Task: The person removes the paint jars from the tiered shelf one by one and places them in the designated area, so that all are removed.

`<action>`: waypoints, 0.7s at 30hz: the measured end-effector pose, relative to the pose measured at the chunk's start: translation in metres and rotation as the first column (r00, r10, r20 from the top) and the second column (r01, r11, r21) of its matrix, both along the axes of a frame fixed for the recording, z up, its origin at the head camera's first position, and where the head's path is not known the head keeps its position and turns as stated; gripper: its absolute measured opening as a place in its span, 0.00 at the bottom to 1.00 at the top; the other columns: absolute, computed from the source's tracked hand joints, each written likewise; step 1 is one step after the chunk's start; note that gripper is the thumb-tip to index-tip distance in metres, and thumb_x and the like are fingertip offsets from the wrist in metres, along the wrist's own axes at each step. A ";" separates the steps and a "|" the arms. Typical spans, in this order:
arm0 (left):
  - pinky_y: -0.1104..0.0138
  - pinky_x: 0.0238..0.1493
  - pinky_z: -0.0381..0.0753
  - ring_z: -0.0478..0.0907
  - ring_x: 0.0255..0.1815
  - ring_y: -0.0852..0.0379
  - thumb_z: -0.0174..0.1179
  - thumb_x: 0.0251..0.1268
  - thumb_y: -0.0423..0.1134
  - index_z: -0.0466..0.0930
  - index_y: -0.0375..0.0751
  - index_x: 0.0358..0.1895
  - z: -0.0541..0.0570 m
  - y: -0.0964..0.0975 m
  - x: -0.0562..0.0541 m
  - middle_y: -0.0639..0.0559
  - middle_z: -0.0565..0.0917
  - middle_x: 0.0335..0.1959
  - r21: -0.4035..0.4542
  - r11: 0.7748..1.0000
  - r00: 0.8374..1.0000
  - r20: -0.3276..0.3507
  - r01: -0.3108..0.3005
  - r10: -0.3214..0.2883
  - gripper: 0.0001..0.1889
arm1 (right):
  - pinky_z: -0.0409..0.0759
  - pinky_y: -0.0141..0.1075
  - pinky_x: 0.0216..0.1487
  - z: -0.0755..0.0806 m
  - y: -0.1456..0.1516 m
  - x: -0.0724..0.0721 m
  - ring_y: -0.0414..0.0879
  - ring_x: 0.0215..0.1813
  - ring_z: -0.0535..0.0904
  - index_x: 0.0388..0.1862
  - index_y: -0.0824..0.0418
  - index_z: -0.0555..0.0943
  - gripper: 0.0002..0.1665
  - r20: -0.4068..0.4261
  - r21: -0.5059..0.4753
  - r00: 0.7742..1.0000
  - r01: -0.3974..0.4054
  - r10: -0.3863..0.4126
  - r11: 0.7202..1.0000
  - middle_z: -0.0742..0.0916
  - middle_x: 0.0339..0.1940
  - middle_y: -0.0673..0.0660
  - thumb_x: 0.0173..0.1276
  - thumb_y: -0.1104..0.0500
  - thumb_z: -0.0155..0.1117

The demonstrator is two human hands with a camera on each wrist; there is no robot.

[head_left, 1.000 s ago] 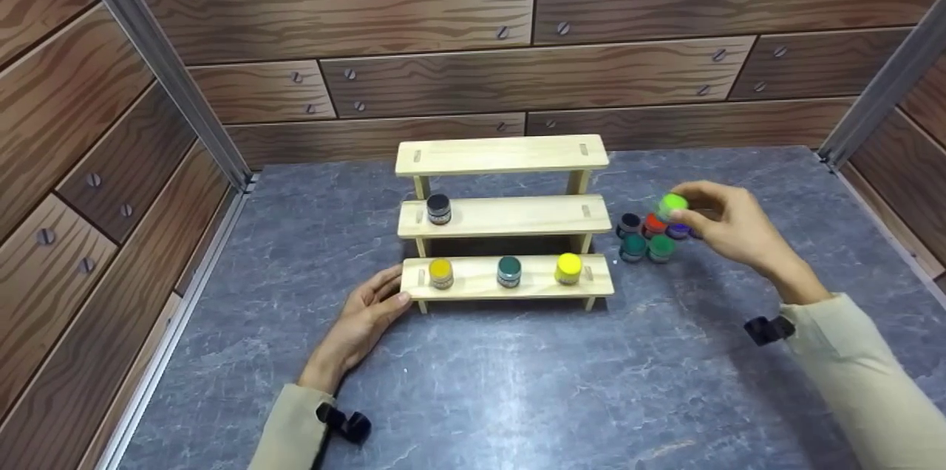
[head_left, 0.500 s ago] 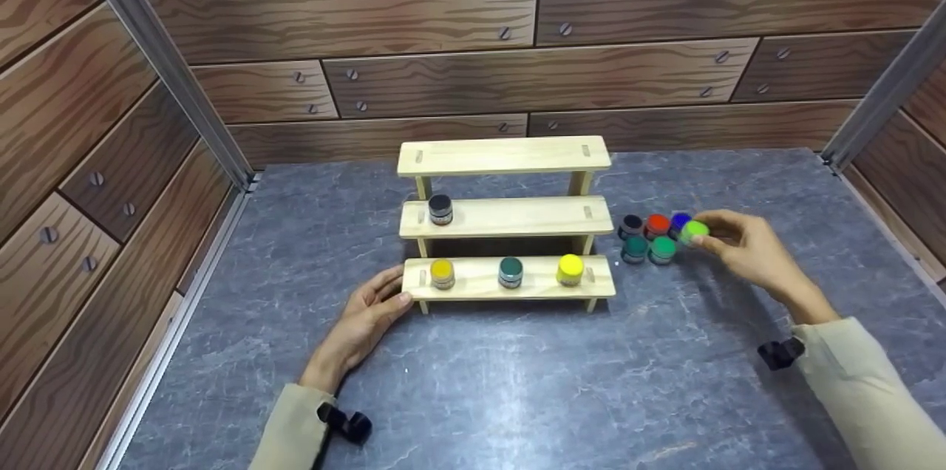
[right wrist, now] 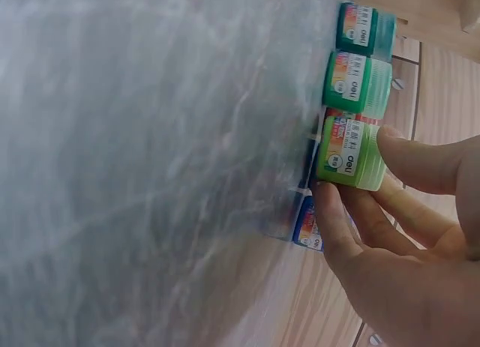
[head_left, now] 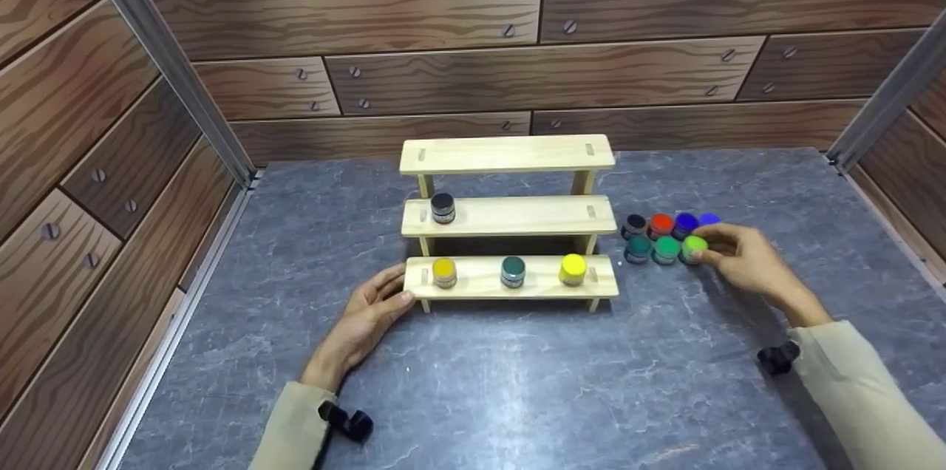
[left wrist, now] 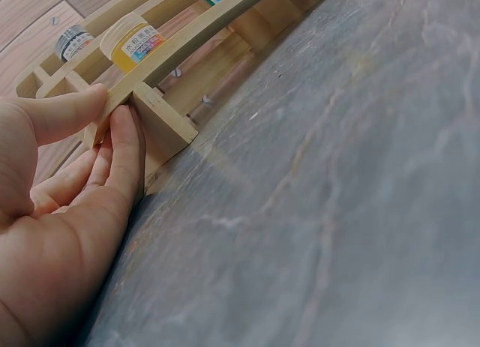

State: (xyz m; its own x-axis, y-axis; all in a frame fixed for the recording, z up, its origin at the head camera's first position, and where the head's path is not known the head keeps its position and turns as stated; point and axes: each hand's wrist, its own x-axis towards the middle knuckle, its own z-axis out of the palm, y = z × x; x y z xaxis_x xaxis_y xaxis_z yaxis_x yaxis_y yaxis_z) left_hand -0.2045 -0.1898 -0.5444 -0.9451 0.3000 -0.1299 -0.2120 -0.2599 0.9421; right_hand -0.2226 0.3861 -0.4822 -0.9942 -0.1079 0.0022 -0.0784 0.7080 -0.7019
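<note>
My left hand (head_left: 362, 318) pinches the left end of the lowest shelf of a three-tier wooden stand (head_left: 517, 216); the left wrist view shows the thumb above the board and fingers under it. With thumb and fingertips my right hand (head_left: 750, 263) grips a light green paint jar (right wrist: 349, 152), upright at the right end of the front row of jars. Beside it are a green jar (head_left: 666, 250) and a dark green jar (head_left: 638, 249). Behind these stand black (head_left: 634, 226), red (head_left: 661, 225) and blue (head_left: 685, 225) jars, plus another blue one (head_left: 709, 219) partly hidden by the hand.
On the lowest shelf stand an ochre-yellow jar (head_left: 444, 273), a dark green jar (head_left: 513, 272) and a bright yellow jar (head_left: 572, 270). A black jar (head_left: 443, 208) is at the middle shelf's left. Wood-patterned walls (head_left: 436, 12) enclose the grey marbled tabletop (head_left: 473, 381).
The right hand has brought the light green jar from above the group down to the right end of the front row. The left hand keeps its hold on the stand.
</note>
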 end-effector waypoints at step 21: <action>0.65 0.73 0.80 0.76 0.69 0.53 0.58 0.76 0.24 0.53 0.25 0.83 0.000 -0.001 0.000 0.27 0.61 0.81 0.017 1.000 1.000 -0.002 0.002 -0.002 0.37 | 0.76 0.13 0.49 0.000 0.001 0.000 0.72 0.68 0.80 0.72 0.76 0.74 0.30 0.053 -0.008 0.999 0.007 -0.007 1.000 0.80 0.68 0.79 0.81 0.59 0.65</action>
